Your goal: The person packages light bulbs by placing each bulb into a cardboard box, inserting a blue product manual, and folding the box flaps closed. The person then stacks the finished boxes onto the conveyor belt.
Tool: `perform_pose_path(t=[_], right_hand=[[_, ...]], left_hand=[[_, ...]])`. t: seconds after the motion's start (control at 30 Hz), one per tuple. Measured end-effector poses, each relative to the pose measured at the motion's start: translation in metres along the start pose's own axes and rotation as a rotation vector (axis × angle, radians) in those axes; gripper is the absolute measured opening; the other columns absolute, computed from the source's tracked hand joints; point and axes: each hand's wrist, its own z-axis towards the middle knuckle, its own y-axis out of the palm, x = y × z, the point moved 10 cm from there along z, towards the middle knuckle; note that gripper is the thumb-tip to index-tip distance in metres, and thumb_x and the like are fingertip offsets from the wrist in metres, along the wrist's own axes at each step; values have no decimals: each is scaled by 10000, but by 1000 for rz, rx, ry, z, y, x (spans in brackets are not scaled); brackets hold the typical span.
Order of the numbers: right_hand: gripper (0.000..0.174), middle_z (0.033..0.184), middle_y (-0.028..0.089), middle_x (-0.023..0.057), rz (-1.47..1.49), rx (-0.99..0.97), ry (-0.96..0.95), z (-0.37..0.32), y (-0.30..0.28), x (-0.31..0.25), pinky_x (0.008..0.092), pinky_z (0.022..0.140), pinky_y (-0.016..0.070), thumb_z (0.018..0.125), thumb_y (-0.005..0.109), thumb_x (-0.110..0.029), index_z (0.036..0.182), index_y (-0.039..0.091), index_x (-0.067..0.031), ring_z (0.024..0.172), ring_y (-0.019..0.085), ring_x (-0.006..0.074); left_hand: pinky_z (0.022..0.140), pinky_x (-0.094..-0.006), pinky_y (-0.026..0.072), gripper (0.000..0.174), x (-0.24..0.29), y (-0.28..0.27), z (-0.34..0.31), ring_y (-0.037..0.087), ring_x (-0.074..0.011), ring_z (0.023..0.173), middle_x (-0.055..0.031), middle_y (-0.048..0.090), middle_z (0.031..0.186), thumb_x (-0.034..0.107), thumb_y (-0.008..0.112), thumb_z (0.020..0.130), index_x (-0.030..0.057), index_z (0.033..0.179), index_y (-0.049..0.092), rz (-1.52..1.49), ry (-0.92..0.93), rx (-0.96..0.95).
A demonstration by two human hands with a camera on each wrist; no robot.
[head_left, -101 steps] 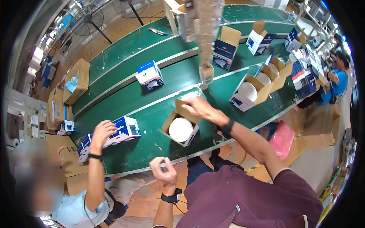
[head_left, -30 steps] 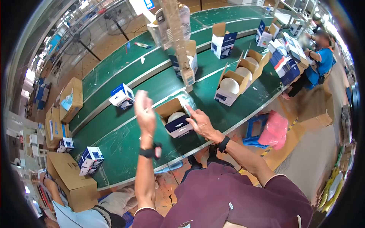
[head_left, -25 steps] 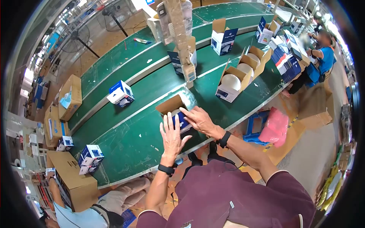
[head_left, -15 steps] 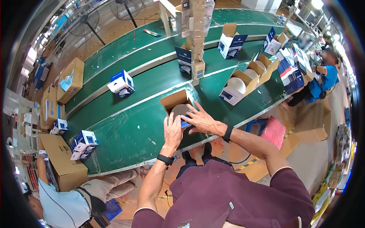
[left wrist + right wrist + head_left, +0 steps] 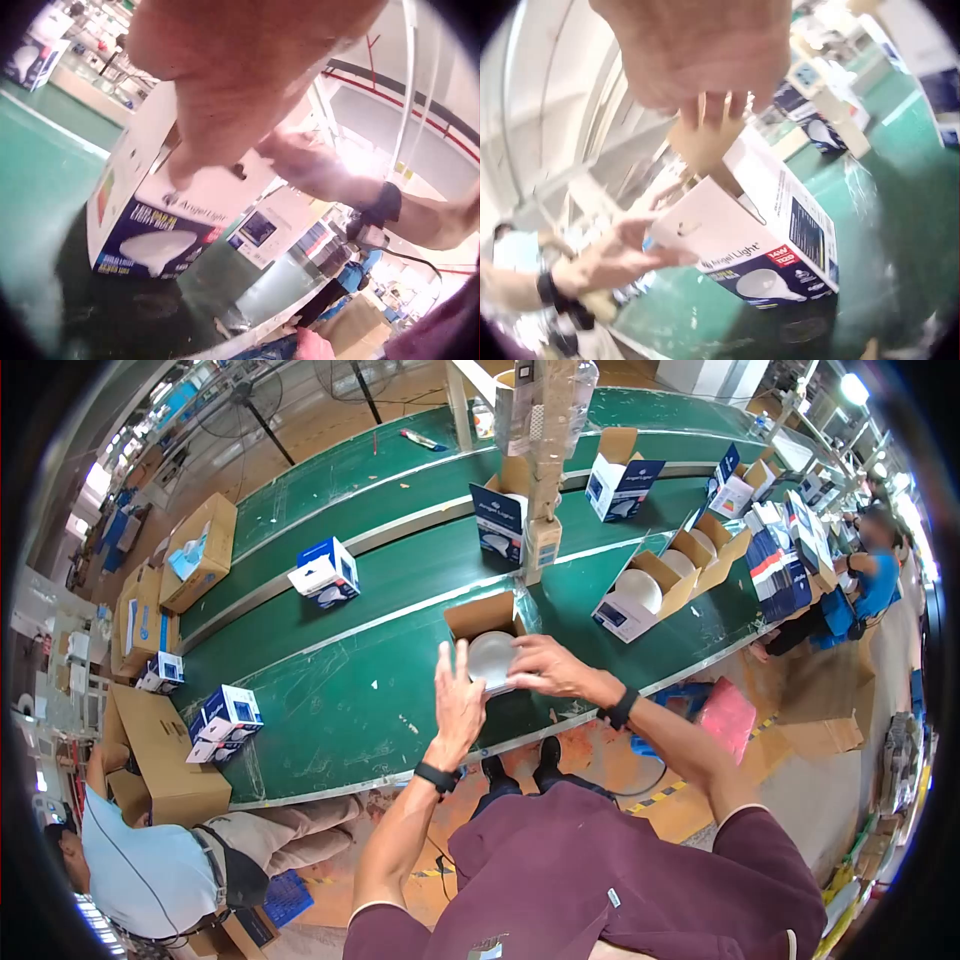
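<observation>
An open carton (image 5: 483,622) stands on the green table, with a round white bulb (image 5: 492,657) inside. The left hand (image 5: 459,710) is at its near left side, fingers extended; in the right wrist view the left hand (image 5: 622,253) lies along the white panel of the carton (image 5: 761,262). At the carton's right rim is the right hand (image 5: 556,669), its fingers loosely bent. Seen from the right wrist, the right hand (image 5: 705,60) hangs above the opening, with no clear grip. The left wrist view shows the left hand (image 5: 232,75) over the carton (image 5: 161,236), covering its top.
Three open cartons with bulbs (image 5: 627,615) stand in a row to the right. A closed carton (image 5: 327,572) is at the back left; two more (image 5: 228,722) are near the left end. A post (image 5: 545,470) rises behind. People sit or bend at both ends.
Both hands have come to the carton from farther apart. Since the last earlier frame, the fingers have moved apart, uncovering the bulb, and the blue flap between them is no longer seen.
</observation>
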Motion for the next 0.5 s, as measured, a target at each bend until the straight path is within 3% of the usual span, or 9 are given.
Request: perform_pose_path(t=[0.03, 0.1, 0.13, 0.17, 0.23, 0.27, 0.37, 0.4, 0.5], right_hand=[[325, 1207, 734, 129, 84, 207, 119, -2, -24, 16, 491, 1139, 416, 990, 716, -310, 1157, 742, -33, 1292, 596, 325], [461, 1328, 692, 157, 258, 634, 374, -30, -55, 52, 438, 1119, 444, 988, 724, -307, 1359, 667, -41, 1307, 593, 303], [665, 1427, 624, 185, 634, 590, 461, -24, -30, 78, 424, 1095, 464, 978, 743, -302, 1530, 489, -33, 1328, 577, 263], [773, 1428, 618, 186, 633, 376, 561, -19, 8, 110, 414, 1090, 466, 949, 781, -312, 1565, 423, -12, 1324, 568, 249], [824, 1451, 595, 204, 606, 189, 360, 9, 33, 92, 424, 1097, 459, 922, 813, -333, 1562, 419, 3, 1301, 579, 280], [852, 1468, 578, 218, 488, 251, 297, 15, 39, 95, 427, 1103, 451, 904, 829, -339, 1559, 414, 15, 1300, 574, 293], [862, 1465, 572, 237, 604, 349, 417, 5, 47, 100, 429, 1144, 409, 912, 816, -363, 1562, 406, 26, 1347, 542, 304], [796, 1496, 552, 241, 577, 335, 486, -1, 47, 99, 424, 1195, 353, 986, 731, -393, 1573, 393, 26, 1396, 506, 318], [773, 1619, 452, 171, 583, 258, 548, -6, 60, 120, 426, 1248, 284, 1071, 586, -486, 1636, 340, -19, 1486, 416, 288]], left_hand=[[1206, -572, 367, 155, 0, -11, -6, 328, -510, 1518, -290, 345, 1647, -13, 797, 767, -23, 906, 731, -20, -61, 60], [1181, -529, 427, 183, -9, 5, -18, 382, -494, 1502, -292, 324, 1659, -10, 783, 802, -18, 969, 709, -163, -37, 104], [1160, -484, 462, 216, -7, 11, -19, 429, -452, 1490, -279, 356, 1651, 20, 814, 810, 31, 993, 701, -190, 0, 57], [1157, -482, 466, 220, -6, 13, -20, 432, -450, 1490, -277, 389, 1633, 23, 821, 803, 27, 983, 695, -236, 35, 28], [1150, -478, 475, 229, -7, 17, -17, 437, -444, 1489, -274, 454, 1595, 30, 835, 789, 19, 961, 684, -322, 109, -31], [1153, -481, 456, 395, -7, 20, -15, 482, -444, 1452, -259, 542, 1528, 98, 870, 775, 51, 1129, 700, -264, 239, -50], [1129, -476, 443, 645, -25, 23, 1, 549, -434, 1374, -249, 588, 1483, 172, 896, 760, 97, 1350, 647, -404, 132, -210], [1112, -485, 409, 768, -31, 27, 3, 555, -402, 1338, -202, 575, 1501, 277, 883, 785, 179, 1483, 579, -429, 146, -226], [1110, -516, 390, 675, -10, 32, 13, 505, -368, 1377, -151, 537, 1534, 335, 843, 830, 230, 1455, 608, -173, 323, -300]])
